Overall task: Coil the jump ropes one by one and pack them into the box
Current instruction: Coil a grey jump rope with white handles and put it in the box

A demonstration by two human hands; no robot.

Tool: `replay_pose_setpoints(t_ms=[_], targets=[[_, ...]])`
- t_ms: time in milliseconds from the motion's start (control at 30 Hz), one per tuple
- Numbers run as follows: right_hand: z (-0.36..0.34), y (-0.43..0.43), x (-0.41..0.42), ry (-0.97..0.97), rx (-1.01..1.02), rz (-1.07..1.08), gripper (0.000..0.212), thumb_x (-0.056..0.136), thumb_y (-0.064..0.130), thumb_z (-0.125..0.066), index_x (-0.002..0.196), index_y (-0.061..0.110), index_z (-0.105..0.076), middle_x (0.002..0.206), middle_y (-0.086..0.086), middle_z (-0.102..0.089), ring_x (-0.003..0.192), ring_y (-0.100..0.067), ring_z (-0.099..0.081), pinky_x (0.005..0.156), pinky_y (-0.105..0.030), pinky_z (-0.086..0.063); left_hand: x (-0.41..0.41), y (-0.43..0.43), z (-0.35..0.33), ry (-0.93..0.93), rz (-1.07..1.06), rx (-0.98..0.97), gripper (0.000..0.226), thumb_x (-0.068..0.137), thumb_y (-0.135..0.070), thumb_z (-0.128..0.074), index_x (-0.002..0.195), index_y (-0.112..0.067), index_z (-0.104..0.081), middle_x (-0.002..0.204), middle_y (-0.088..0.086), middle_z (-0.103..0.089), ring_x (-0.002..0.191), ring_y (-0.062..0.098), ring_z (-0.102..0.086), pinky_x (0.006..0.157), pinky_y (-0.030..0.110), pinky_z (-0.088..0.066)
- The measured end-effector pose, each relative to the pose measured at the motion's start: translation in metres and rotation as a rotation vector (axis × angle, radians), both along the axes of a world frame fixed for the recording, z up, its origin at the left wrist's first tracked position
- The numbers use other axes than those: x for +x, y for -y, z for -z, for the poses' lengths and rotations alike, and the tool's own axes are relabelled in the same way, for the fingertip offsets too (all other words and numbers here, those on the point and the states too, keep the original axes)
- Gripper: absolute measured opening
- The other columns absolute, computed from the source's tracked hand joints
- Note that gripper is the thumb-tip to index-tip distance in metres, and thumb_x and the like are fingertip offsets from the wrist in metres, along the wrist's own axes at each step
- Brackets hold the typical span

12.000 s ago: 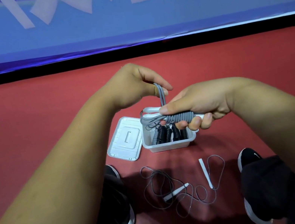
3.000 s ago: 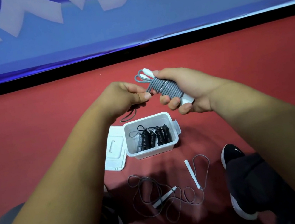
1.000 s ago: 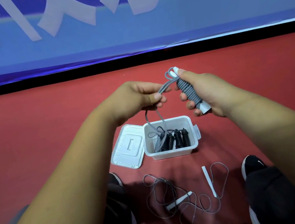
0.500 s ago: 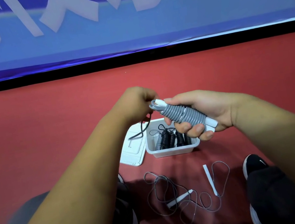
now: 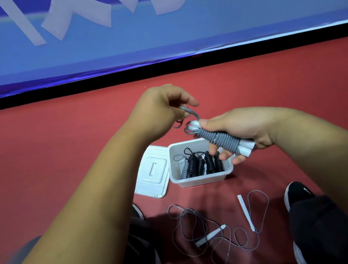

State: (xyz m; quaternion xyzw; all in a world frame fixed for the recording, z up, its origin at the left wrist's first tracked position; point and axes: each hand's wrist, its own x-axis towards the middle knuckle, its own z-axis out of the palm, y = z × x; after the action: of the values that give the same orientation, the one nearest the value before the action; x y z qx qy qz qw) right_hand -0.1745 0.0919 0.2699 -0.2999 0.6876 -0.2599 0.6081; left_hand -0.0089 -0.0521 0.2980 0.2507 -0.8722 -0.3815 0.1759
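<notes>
My right hand (image 5: 241,130) grips the tightly coiled grey jump rope (image 5: 221,141) above the box (image 5: 202,179); my left hand (image 5: 162,108) pinches its loose end.

Uncovered box (image 5: 202,179) at frame centre, overhung on its right by right hand (image 5: 240,130) gripping wound rope (image 5: 221,143), crowded inside with packed coils (image 5: 202,164). Just beside its left wall, lid (image 5: 153,177). Bare floor (image 5: 33,156) far left and right; lower centre strewn with loose rope (image 5: 210,239) between shoes (image 5: 296,194).

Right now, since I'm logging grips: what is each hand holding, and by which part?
The right hand grips the coiled grey jump rope around its wound middle; the left hand pinches its loose cord end.
</notes>
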Motion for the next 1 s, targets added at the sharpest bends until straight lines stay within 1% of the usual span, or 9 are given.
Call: replay_pose_setpoints(t_ms=[100, 267, 400, 500, 567, 733, 867, 933, 1000], targets=[[0.004, 0.001, -0.002, 0.015, -0.042, 0.158, 0.045, 0.103, 0.066, -0.051, 0.127, 0.031, -0.065, 0.092, -0.005, -0.077, 0.075, -0.021, -0.074, 0.064, -0.039, -0.063, 0.0, 0.0, -0.001, 0.1, 0.041, -0.102, 0.032, 0.08, 0.002, -0.084, 0.102, -0.02, -0.082, 0.089, -0.01, -0.071, 0.075, -0.004, -0.065, 0.073, 0.011, -0.048], [0.006, 0.007, 0.002, 0.072, -0.134, 0.327, 0.043, 0.102, 0.066, -0.054, 0.12, 0.029, -0.067, 0.096, -0.004, -0.068, 0.063, -0.015, -0.066, 0.063, -0.039, -0.062, -0.005, -0.005, 0.009, 0.312, -0.026, -0.12, 0.029, 0.076, -0.007, -0.09, 0.098, -0.016, -0.073, 0.084, -0.004, -0.075, 0.072, 0.008, -0.07, 0.073, 0.027, -0.056], [0.003, 0.011, 0.01, 0.077, -0.231, 0.312, 0.048, 0.097, 0.074, -0.055, 0.115, 0.031, -0.067, 0.085, -0.002, -0.061, 0.056, -0.013, -0.051, 0.055, -0.028, -0.049, -0.008, -0.008, 0.019, 0.42, -0.031, -0.104, 0.021, 0.079, -0.018, -0.091, 0.093, -0.013, -0.077, 0.077, 0.004, -0.075, 0.068, 0.02, -0.072, 0.072, 0.033, -0.06], [0.002, 0.012, 0.015, 0.047, -0.273, 0.333, 0.047, 0.093, 0.076, -0.06, 0.113, 0.034, -0.069, 0.088, -0.005, -0.058, 0.054, -0.014, -0.048, 0.055, -0.026, -0.043, -0.005, -0.005, 0.019, 0.435, -0.014, 0.136, 0.019, 0.078, -0.024, -0.092, 0.091, -0.014, -0.082, 0.076, 0.01, -0.075, 0.064, 0.022, -0.07, 0.076, 0.035, -0.064], [0.002, 0.012, 0.016, 0.012, -0.293, 0.337, 0.044, 0.091, 0.075, -0.064, 0.107, 0.034, -0.07, 0.087, -0.005, -0.06, 0.053, -0.015, -0.049, 0.054, -0.027, -0.042, -0.003, -0.005, 0.019, 0.42, -0.013, 0.283, 0.02, 0.08, -0.026, -0.091, 0.089, -0.01, -0.082, 0.072, 0.009, -0.07, 0.063, 0.018, -0.063, 0.07, 0.03, -0.063], [0.002, 0.012, 0.013, -0.096, -0.326, 0.376, 0.045, 0.094, 0.072, -0.06, 0.105, 0.029, -0.07, 0.08, -0.004, -0.061, 0.053, -0.018, -0.05, 0.054, -0.03, -0.047, -0.001, -0.002, 0.022, 0.339, -0.053, 0.337, 0.028, 0.092, -0.038, -0.079, 0.084, -0.011, -0.08, 0.063, 0.006, -0.053, 0.056, 0.018, -0.054, 0.063, 0.032, -0.057], [0.002, 0.01, 0.004, -0.124, -0.325, 0.426, 0.052, 0.095, 0.073, -0.057, 0.11, 0.026, -0.072, 0.079, -0.004, -0.062, 0.05, -0.015, -0.051, 0.055, -0.032, -0.05, -0.007, -0.011, 0.018, 0.038, -0.103, 0.758, 0.033, 0.108, -0.035, -0.055, 0.089, -0.009, -0.063, 0.071, 0.006, -0.061, 0.056, 0.016, -0.055, 0.058, 0.032, -0.059], [0.002, 0.01, 0.003, -0.135, -0.337, 0.446, 0.051, 0.096, 0.072, -0.056, 0.109, 0.026, -0.072, 0.078, -0.004, -0.062, 0.05, -0.015, -0.051, 0.053, -0.031, -0.049, -0.011, -0.014, 0.016, -0.006, -0.134, 0.813, 0.036, 0.111, -0.038, -0.048, 0.091, -0.011, -0.061, 0.069, 0.002, -0.057, 0.049, 0.013, -0.043, 0.046, 0.025, -0.043], [0.002, 0.01, 0.003, -0.135, -0.345, 0.461, 0.05, 0.096, 0.072, -0.057, 0.108, 0.026, -0.073, 0.077, -0.004, -0.062, 0.05, -0.016, -0.051, 0.052, -0.03, -0.049, -0.013, -0.013, 0.014, -0.011, -0.15, 0.82, 0.038, 0.112, -0.038, -0.044, 0.094, -0.011, -0.064, 0.064, -0.001, -0.049, 0.049, 0.012, -0.028, 0.044, 0.021, -0.025]])
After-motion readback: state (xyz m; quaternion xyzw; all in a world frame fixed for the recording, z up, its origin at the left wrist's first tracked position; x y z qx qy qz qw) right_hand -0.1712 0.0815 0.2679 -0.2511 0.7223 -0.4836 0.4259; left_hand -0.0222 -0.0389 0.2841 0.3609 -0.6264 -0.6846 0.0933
